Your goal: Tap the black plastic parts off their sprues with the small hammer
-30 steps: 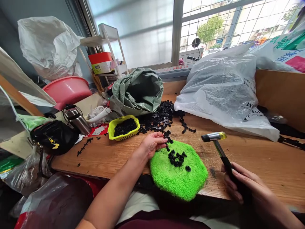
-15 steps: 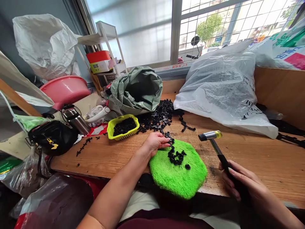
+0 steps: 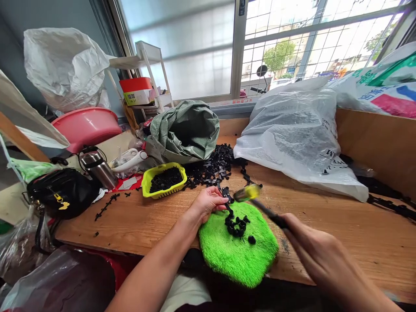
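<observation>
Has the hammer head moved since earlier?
Yes, leftward: the hammer head, earlier mostly right of the green pad, now shows at its far edge, near the left hand.

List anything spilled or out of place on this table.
Black parts lie heaped loosely beside the green sack, outside the yellow basket; it looks like a spill but may be deliberate. A stray black strip lies apart, near the black bag. Nothing looks clearly damaged.

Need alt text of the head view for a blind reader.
The right hand holds a motion-blurred hammer close to a black strip in the left hand, at the far edge of a green pad. Black pieces lie on the pad; a yellow basket sits farther left.
</observation>
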{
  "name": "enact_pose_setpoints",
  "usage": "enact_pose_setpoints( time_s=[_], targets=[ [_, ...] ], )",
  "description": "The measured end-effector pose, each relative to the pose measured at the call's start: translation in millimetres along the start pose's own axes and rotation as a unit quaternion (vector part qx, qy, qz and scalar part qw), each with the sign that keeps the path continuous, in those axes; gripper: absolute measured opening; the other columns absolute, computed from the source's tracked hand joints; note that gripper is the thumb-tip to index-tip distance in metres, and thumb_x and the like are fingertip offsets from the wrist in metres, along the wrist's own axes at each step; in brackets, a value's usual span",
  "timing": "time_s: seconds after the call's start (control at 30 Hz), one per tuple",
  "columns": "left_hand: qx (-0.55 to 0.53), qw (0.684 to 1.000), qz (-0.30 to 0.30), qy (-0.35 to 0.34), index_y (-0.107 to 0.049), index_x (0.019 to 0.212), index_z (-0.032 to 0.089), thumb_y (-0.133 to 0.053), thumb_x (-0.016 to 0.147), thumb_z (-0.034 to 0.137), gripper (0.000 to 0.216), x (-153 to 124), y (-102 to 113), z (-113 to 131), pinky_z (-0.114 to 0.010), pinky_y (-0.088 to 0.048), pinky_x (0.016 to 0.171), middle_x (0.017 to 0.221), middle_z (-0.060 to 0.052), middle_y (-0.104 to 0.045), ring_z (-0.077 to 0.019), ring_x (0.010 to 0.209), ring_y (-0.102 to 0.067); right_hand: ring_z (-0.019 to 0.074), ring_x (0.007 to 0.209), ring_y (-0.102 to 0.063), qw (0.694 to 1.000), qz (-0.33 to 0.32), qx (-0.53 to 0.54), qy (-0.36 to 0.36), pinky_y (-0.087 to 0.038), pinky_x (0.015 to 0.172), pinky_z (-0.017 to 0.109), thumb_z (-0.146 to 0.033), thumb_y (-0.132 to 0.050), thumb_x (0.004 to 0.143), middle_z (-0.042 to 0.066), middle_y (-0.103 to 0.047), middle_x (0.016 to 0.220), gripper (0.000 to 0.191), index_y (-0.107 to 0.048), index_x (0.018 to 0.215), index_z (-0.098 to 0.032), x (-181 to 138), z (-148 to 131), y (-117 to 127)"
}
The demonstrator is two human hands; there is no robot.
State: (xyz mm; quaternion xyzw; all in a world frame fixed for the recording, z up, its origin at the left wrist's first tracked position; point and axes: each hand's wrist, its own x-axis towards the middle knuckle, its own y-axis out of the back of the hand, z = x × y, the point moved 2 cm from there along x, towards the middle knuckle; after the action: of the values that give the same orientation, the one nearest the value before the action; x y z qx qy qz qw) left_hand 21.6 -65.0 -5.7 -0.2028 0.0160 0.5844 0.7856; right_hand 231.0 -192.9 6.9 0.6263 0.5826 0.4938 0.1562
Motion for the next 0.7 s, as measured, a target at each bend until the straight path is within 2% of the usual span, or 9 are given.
enact_pose_setpoints(
  time_s=[0.1, 0.23, 0.37, 0.5, 0.7],
  targets=[
    [0.014, 1.0, 0.009, -0.009, -0.047, 0.061, 0.013, -0.074, 0.06, 0.003, 0.029, 1.1, -0.4, -1.5, -0.009, -0.04, 0.037, 0.053, 0.003, -0.057, -0.0042, 0.04, -0.054, 0.0214, 0.051, -0.06, 0.997, -0.046, -0.041, 0.051, -0.036, 0.043, 0.03, -0.036, -0.033, 0.094, 0.0, -0.062, 0.06, 0.023, -0.054, 0.092, -0.027, 8.0, -9.2, -3.9],
    [0.027, 0.999, 0.018, 0.006, -0.043, 0.061, 0.014, -0.066, 0.064, -0.001, 0.027, 2.5, -2.3, -1.9, -0.012, -0.043, 0.038, 0.053, 0.003, -0.057, -0.0071, 0.039, -0.057, 0.0209, 0.06, -0.062, 0.998, -0.026, -0.045, 0.045, -0.039, 0.05, 0.029, -0.035, -0.025, 0.097, 0.002, -0.065, 0.071, 0.026, -0.05, 0.093, -0.026, 11.2, -8.3, 0.0],
    [0.035, 0.999, 0.034, 0.016, -0.042, 0.061, 0.014, -0.067, 0.064, 0.0, 0.029, 2.2, -4.4, -0.8, -0.015, -0.046, 0.04, 0.052, 0.004, -0.056, -0.0069, 0.037, -0.055, 0.0219, 0.055, -0.062, 0.996, -0.04, -0.067, 0.039, -0.037, 0.044, 0.029, -0.039, -0.027, 0.097, 0.0, -0.064, 0.065, 0.03, -0.054, 0.095, -0.027, 9.5, -1.2, -1.8],
    [0.045, 0.998, 0.035, 0.01, -0.041, 0.063, 0.015, -0.068, 0.064, 0.002, 0.03, 1.5, -6.0, -0.9, -0.015, -0.045, 0.038, 0.051, 0.004, -0.055, -0.0074, 0.036, -0.054, 0.0218, 0.06, -0.063, 0.996, -0.04, -0.066, 0.036, -0.041, 0.05, 0.029, -0.038, -0.024, 0.098, 0.002, -0.064, 0.068, 0.03, -0.051, 0.096, -0.026, 7.4, -2.7, -2.9],
    [0.052, 0.998, 0.029, -0.007, -0.04, 0.063, 0.015, -0.068, 0.063, 0.003, 0.03, 0.7, -5.0, -2.9, -0.016, -0.047, 0.04, 0.051, 0.004, -0.054, -0.0057, 0.037, -0.053, 0.0227, 0.048, -0.058, 0.994, -0.05, -0.086, 0.045, -0.032, 0.042, 0.031, -0.037, -0.029, 0.094, 0.0, -0.06, 0.058, 0.025, -0.051, 0.091, -0.026, 7.9, -9.7, -3.1]
  ],
)
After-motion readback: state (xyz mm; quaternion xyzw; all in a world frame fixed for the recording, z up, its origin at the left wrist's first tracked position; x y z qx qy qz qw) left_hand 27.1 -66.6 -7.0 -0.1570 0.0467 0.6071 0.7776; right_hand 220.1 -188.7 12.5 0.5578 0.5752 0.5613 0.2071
